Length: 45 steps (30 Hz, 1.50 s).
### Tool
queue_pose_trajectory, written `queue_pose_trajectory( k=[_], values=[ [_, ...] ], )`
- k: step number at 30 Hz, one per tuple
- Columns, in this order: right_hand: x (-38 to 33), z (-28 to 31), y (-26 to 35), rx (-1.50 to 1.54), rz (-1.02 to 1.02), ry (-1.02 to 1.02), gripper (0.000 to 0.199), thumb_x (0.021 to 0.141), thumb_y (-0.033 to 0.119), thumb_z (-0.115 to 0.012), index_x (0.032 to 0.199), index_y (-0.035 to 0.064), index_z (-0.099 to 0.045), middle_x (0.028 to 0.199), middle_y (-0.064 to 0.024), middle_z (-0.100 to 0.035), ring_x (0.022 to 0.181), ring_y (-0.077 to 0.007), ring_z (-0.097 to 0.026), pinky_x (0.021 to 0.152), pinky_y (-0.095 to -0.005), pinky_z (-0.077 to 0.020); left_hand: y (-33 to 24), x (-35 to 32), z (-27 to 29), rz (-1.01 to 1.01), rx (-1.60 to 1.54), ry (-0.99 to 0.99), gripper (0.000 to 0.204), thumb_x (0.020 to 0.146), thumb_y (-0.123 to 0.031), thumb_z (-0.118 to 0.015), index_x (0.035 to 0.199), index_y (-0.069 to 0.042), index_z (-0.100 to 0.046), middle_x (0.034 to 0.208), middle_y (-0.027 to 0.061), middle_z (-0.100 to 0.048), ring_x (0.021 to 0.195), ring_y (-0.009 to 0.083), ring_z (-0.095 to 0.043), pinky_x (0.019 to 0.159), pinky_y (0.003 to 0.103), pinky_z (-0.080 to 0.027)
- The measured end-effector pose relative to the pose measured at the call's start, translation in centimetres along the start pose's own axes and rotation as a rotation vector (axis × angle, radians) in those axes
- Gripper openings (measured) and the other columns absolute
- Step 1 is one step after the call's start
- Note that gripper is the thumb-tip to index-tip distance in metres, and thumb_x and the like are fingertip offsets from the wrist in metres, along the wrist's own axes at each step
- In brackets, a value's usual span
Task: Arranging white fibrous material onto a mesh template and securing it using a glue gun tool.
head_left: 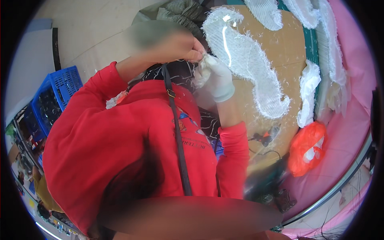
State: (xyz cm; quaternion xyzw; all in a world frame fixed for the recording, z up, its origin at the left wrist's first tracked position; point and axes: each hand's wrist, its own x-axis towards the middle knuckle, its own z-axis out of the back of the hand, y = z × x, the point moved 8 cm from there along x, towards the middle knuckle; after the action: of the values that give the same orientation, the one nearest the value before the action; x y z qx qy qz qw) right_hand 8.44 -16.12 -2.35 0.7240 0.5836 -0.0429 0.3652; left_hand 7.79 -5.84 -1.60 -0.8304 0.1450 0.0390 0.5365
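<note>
I have two hands at upper centre, left hand [189,48] and right hand [218,72], one white glove [223,85] and one crumpled pale piece [203,73]. Toward the right, I count at least five white pieces [248,56] and one orange-red bag [298,152].

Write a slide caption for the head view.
Bare left hand and white-gloved right hand close together, beside a shaggy white cloth strip lying on brown cardboard.
</note>
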Motion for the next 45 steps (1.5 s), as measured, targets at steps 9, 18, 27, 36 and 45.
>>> queue_pose_trajectory(
  k=[9,18,27,36,45],
  values=[
    [-1.0,-1.0,2.2,-0.443,0.158,-0.318,0.027,0.087,0.023,-0.052,0.074,-0.0005,-0.057,0.05,-0.0053,-0.049,0.043,-0.0142,-0.047,0.041,-0.0255,-0.0378,-1.6,-0.8,0.9,-0.211,0.451,-0.246,0.007,0.071,-0.004,-0.061,0.077,-0.001,-0.061,0.074,0.0005,-0.06,0.066,0.0046,-0.052,0.058,0.019,-0.042],
    [-2.1,-2.6,1.8,-0.424,0.139,-0.239,0.025,0.087,0.023,-0.053,0.076,0.0004,-0.058,0.056,-0.0014,-0.052,0.047,-0.0073,-0.046,0.045,-0.0198,-0.0344,-3.7,-2.0,-0.7,-0.397,0.508,-0.246,0.003,0.071,-0.003,-0.061,0.073,-0.001,-0.061,0.073,0.002,-0.06,0.066,0.0056,-0.053,0.055,0.019,-0.042],
    [-1.7,-1.4,2.0,-0.648,0.181,-0.272,0.029,0.089,0.027,-0.053,0.081,0.0002,-0.061,0.059,-0.0013,-0.055,0.052,-0.0074,-0.05,0.05,-0.0196,-0.0381,-1.5,-1.2,0.0,0.061,0.037,0.048,0.014,0.079,-0.011,-0.059,0.088,0.0,-0.06,0.076,0.0046,-0.063,0.064,0.0083,-0.059,0.053,0.019,-0.044],
    [-2.3,-3.6,3.8,-1.606,0.588,-0.314,0.021,0.086,0.021,-0.054,0.082,0.0034,-0.064,0.06,-0.0065,-0.057,0.052,-0.0157,-0.056,0.052,-0.0279,-0.0429,0.3,-0.8,0.4,0.13,0.145,0.01,0.015,0.079,-0.013,-0.063,0.085,0.0,-0.06,0.076,0.0066,-0.064,0.063,0.0112,-0.062,0.053,0.02,-0.047],
    [-3.7,-6.2,7.3,-1.647,0.808,-0.382,0.012,0.081,0.018,-0.06,0.073,0.0089,-0.062,0.062,-0.0107,-0.055,0.057,-0.0265,-0.055,0.051,-0.0354,-0.0422,0.6,-1.8,2.5,0.169,0.033,-0.057,0.019,0.079,-0.012,-0.065,0.093,0.001,-0.061,0.077,0.0073,-0.063,0.066,0.0096,-0.06,0.059,0.021,-0.047]
  ],
)
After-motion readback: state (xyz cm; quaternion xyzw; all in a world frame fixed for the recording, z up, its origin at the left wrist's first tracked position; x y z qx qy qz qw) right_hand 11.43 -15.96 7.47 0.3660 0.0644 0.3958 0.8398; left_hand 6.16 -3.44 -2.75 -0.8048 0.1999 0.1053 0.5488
